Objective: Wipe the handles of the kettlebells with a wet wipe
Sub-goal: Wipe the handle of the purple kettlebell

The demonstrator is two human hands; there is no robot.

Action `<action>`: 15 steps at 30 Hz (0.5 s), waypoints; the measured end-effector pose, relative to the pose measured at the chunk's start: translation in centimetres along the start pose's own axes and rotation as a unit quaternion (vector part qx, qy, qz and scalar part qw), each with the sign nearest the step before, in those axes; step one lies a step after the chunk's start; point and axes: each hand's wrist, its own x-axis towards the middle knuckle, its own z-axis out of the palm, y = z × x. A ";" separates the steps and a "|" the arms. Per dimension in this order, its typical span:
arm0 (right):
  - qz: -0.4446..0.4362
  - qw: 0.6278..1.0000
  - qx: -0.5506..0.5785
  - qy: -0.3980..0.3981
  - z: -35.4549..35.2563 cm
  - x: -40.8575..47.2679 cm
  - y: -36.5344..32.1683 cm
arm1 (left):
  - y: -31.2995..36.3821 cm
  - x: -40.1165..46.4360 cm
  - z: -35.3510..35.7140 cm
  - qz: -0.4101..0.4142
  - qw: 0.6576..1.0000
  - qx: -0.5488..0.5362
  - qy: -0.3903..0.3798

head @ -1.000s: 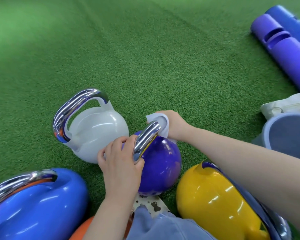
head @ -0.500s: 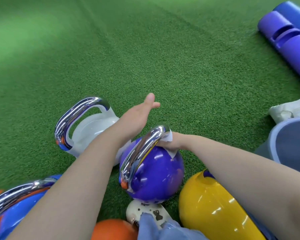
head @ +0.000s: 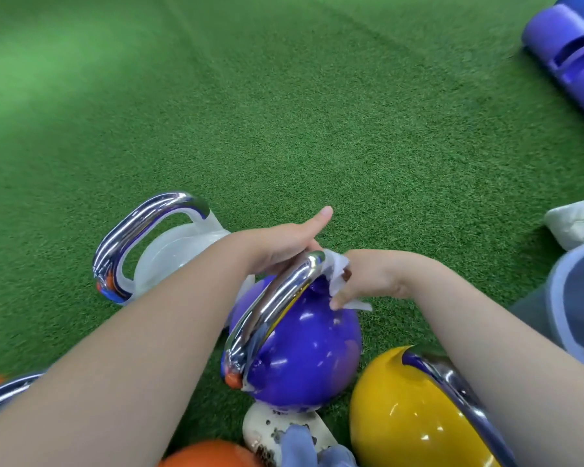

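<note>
1. Green turf underfoot, spreading to every edge; purple rolls lying at far right, well apart from the work.
2. Kettlebells clustered near the bottom: yellow bell at right with its handle running under the right forearm, purple bell in the middle, white bell behind it on the left, an orange one and another chrome handle only partly in view at the lower edge.
3. Left hand resting against the far side of the purple bell's handle, forefinger straight and pointing away; other fingers hidden, so grip cannot be told.
4. Right hand pinching the wipe, pressed to the handle's far corner.
5. Judged progress: purple handle mid-wipe, far bend covered, long near stretch seemingly still to do. No telling which other handles are already clean; likely several left.
</note>
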 end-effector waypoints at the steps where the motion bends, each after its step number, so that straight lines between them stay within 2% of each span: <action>1: -0.019 0.994 0.102 -0.017 -0.3 -0.3 -0.1 | 0.0 -0.2 -0.3 0.003 1.000 -0.002 -0.005; 2: -0.020 0.973 0.226 -0.036 -0.4 -0.2 -0.1 | 0.0 -0.3 -0.5 0.005 1.000 -0.008 -0.008; 4: -0.005 0.892 0.449 -0.054 -0.7 0.1 -0.1 | 0.0 -0.6 -0.7 0.003 1.000 -0.029 -0.004; 5: -0.003 0.850 0.524 -0.057 -0.7 0.3 -0.2 | 0.0 -0.6 -0.6 -0.004 0.999 -0.042 -0.003; 7: -0.003 0.809 0.585 -0.057 -0.7 0.7 -0.5 | 0.0 -0.4 -0.3 -0.026 0.997 -0.071 -0.007; 10: 0.020 0.819 0.573 -0.024 -0.1 1.4 -1.2 | 0.1 0.2 0.0 -0.057 0.991 -0.119 -0.027; 15: 0.065 0.871 0.480 0.082 1.2 3.1 -2.0 | 0.5 -0.3 0.1 -0.078 0.982 -0.172 -0.001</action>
